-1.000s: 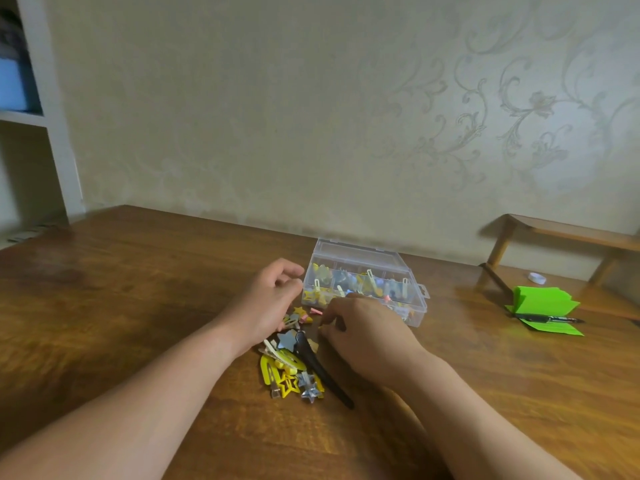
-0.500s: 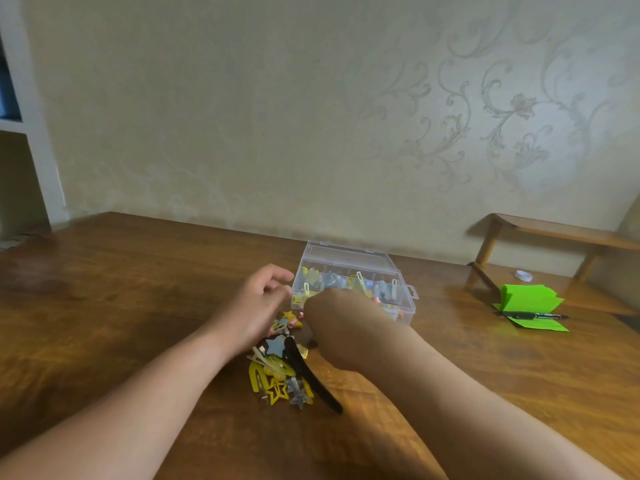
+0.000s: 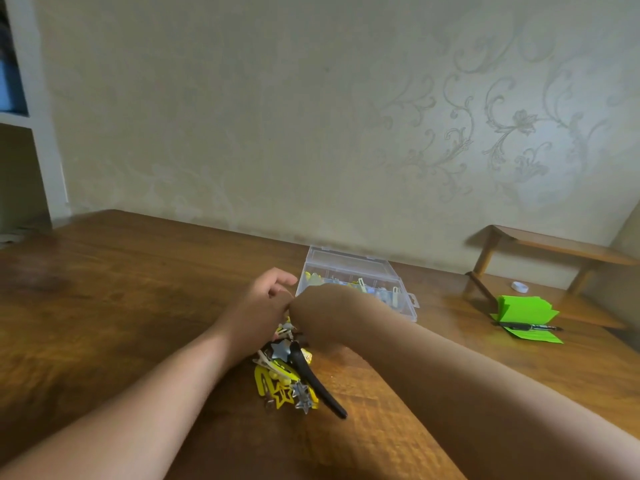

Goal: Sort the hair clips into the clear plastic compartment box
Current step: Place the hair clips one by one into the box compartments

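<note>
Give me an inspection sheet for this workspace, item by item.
Surface: brown wooden table, glossy.
Job's things: clear compartment box beyond the hands, with clips visible inside. Pile of hair clips loose on the table nearer the person, yellow pieces and silver stars, with a long black clip lying across it.
Clutter: green paper pad at the right with a pen on it, and a small white object behind them.
Hands: left hand and right hand meet between the pile and the box. The fingers are mostly hidden, so the grip cannot be told.
Cables: nothing seen.
Surroundings: patterned wall, low wooden shelf at the right, white shelving at the left.
</note>
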Available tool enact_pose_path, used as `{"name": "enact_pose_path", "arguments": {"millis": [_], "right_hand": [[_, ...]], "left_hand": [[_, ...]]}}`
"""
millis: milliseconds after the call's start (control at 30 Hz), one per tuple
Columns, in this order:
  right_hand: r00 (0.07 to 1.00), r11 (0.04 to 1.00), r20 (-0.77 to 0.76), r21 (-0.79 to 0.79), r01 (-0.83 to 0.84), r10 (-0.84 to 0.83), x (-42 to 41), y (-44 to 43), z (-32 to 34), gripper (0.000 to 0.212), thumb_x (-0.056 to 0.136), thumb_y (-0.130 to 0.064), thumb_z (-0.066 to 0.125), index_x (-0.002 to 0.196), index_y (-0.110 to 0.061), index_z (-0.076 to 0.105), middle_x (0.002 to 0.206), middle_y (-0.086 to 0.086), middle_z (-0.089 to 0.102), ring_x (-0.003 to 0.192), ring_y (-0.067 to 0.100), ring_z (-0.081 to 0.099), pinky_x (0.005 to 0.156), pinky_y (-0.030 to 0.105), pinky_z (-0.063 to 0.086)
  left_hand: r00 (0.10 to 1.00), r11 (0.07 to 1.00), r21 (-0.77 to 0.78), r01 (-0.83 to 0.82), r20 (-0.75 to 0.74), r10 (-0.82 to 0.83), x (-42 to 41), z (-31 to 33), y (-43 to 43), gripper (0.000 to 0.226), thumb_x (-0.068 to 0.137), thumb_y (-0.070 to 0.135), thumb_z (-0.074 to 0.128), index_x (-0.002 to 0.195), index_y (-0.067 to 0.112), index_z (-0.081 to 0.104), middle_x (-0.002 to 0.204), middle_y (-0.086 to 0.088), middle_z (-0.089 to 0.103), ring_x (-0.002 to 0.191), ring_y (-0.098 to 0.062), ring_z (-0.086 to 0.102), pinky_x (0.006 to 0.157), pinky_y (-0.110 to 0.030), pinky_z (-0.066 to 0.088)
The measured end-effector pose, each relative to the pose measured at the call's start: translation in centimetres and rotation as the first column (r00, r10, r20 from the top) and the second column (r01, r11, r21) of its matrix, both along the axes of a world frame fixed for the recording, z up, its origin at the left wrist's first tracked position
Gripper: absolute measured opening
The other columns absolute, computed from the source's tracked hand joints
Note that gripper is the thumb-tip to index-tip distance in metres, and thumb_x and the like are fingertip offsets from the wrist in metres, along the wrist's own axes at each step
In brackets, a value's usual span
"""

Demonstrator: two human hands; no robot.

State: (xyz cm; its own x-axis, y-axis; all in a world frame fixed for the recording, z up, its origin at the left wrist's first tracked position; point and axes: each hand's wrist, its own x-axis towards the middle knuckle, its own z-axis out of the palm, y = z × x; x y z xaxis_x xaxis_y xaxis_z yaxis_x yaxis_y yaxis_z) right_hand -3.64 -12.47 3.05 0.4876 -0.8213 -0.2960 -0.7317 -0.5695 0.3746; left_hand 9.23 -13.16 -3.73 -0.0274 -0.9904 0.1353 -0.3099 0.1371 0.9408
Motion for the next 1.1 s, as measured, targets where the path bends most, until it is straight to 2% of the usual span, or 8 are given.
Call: {"name": "enact_pose_path", "arguments": {"millis": [133,233,367,533,733,900,1000,1100], "right_hand": [[0.997,0.993,0.022,0.085,0.078,-0.080,-0.5,-1.1,0.3,0.023,0.101,-0.006,0.061,0.123,-0.001,0.067,0.074,0.003,0.061,0.067,0.018,0.064,0.071,0.029,0.057],[0.970,0.960,0.106,0.202,0.194,-0.218,-0.8,-1.6,0.5,0.030,0.103,-0.006,0.060,0.131,0.002,0.063,0.086,0.014,0.071,0.065,0.022,0.070,0.054,0.026,0.056],[0.950,0.937,0.116,0.238,0.258,-0.291,-1.5,-1.7,0.4,0.033,0.099,-0.002,0.062,0.131,0.003,0.061,0.093,0.018,0.071,0.064,0.025,0.073,0.065,0.033,0.065],[0.964,0.987,0.212,0.000,0.162,-0.158,-4.1,0.0,-0.8,0.025,0.098,-0.010,0.064,0.120,-0.016,0.074,0.115,0.004,0.074,0.104,0.024,0.072,0.093,0.040,0.062],[0.919,0.985,0.377,-0.082,0.152,-0.110,-7.4,4.8,-2.7,0.025,0.100,-0.009,0.059,0.114,-0.026,0.071,0.112,-0.005,0.067,0.097,0.017,0.066,0.081,0.029,0.059],[0.968,0.993,0.239,-0.073,0.097,-0.077,-6.4,6.2,-1.2,0.020,0.101,-0.003,0.060,0.117,-0.013,0.067,0.095,0.001,0.060,0.087,0.021,0.065,0.072,0.031,0.057],[0.988,0.999,0.157,-0.044,0.007,0.000,-5.2,6.5,0.8,0.015,0.105,-0.010,0.058,0.119,-0.008,0.065,0.082,0.000,0.052,0.088,0.024,0.066,0.082,0.037,0.062],[0.991,1.000,0.133,0.001,-0.027,0.027,-4.5,5.8,1.3,0.020,0.108,-0.020,0.056,0.115,-0.004,0.066,0.089,0.004,0.060,0.094,0.027,0.069,0.089,0.041,0.062]], "left_hand": [[0.999,1.000,-0.017,-0.011,0.034,0.011,0.0,0.1,0.1,0.028,0.108,0.021,0.050,0.130,0.032,0.062,0.110,0.002,0.067,0.098,-0.019,0.067,0.069,-0.034,0.056],[0.999,1.000,-0.021,-0.016,0.046,0.017,-0.1,0.2,0.2,0.029,0.108,0.018,0.049,0.131,0.031,0.061,0.109,0.001,0.066,0.096,-0.018,0.065,0.066,-0.030,0.053],[0.999,1.000,-0.022,-0.015,0.042,0.016,-0.1,0.1,-0.1,0.030,0.108,0.017,0.048,0.131,0.032,0.060,0.111,0.002,0.065,0.096,-0.019,0.065,0.065,-0.030,0.053],[0.999,0.999,-0.037,-0.022,0.033,0.023,-0.1,-0.4,-0.5,0.029,0.107,0.016,0.049,0.130,0.030,0.060,0.113,-0.002,0.062,0.094,-0.021,0.065,0.064,-0.030,0.055],[0.998,0.999,-0.051,-0.018,0.061,0.021,-0.1,-0.1,0.0,0.029,0.108,0.018,0.050,0.133,0.028,0.058,0.111,-0.001,0.062,0.096,-0.023,0.065,0.071,-0.036,0.058],[0.992,0.994,-0.070,-0.082,0.087,0.088,-0.1,0.7,2.0,0.030,0.107,0.018,0.050,0.134,0.027,0.060,0.110,-0.003,0.062,0.091,-0.024,0.067,0.080,-0.044,0.063],[0.987,0.987,-0.072,-0.146,0.049,0.150,-0.1,0.8,2.3,0.031,0.106,0.014,0.049,0.134,0.022,0.061,0.108,-0.004,0.061,0.086,-0.021,0.065,0.074,-0.043,0.066],[0.982,0.981,-0.057,-0.187,-0.003,0.187,-0.3,0.6,2.0,0.028,0.107,0.011,0.049,0.131,0.019,0.062,0.110,-0.009,0.061,0.089,-0.021,0.062,0.066,-0.038,0.064]]}}
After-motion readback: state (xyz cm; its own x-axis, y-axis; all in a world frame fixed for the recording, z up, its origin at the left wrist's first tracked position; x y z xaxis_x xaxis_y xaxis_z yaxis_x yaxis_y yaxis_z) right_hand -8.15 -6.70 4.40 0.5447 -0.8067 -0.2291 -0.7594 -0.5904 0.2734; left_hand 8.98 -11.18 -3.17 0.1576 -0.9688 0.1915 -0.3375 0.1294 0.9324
